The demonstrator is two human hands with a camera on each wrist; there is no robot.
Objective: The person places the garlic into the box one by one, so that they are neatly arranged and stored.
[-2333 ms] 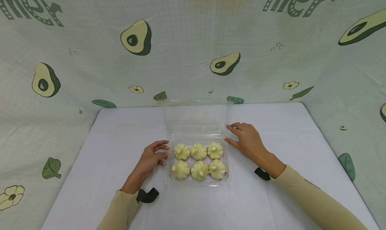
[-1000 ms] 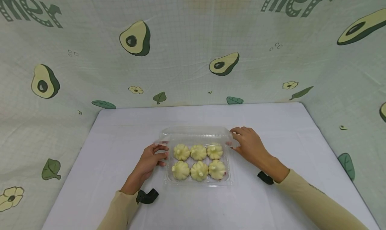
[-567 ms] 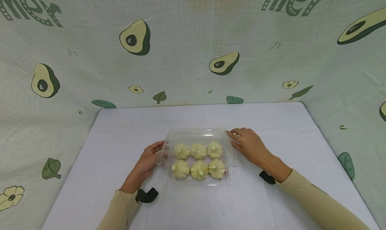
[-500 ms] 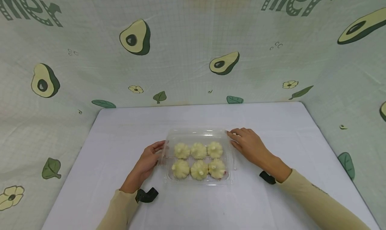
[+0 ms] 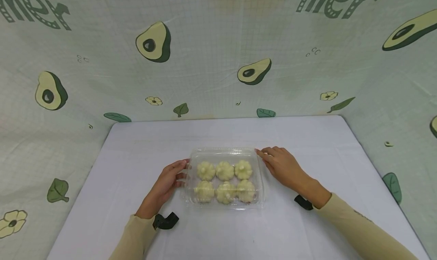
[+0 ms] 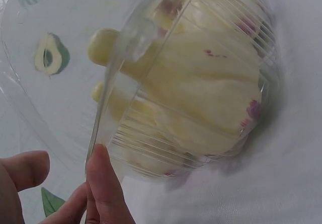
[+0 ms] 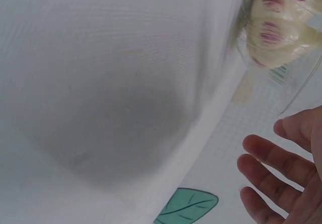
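Note:
A clear plastic clamshell container [image 5: 223,206] lies on the table with several whole garlic bulbs [image 5: 225,192] in two rows. Its transparent lid [image 5: 222,152] leans down over the bulbs. My left hand [image 5: 169,179] is at the container's left side, a fingertip touching the rim [image 6: 96,128] and the thumb [image 6: 27,169] apart from it in the left wrist view. My right hand [image 5: 281,165] is by the back right corner, index fingertip at the lid's edge. In the right wrist view its other fingers [image 7: 276,183] are spread and hold nothing.
A white cloth covers the table [image 5: 136,146]. Behind and beside it hangs a pale curtain [image 5: 205,44] printed with avocados and leaves. A black wrist mount [image 5: 166,221] sits at the left wrist, another black mount [image 5: 303,202] at the right.
The lid has swung from upright at the back, forward and down over the garlic bulbs. My right hand followed its edge slightly, and my left fingers have shifted and spread at the left side.

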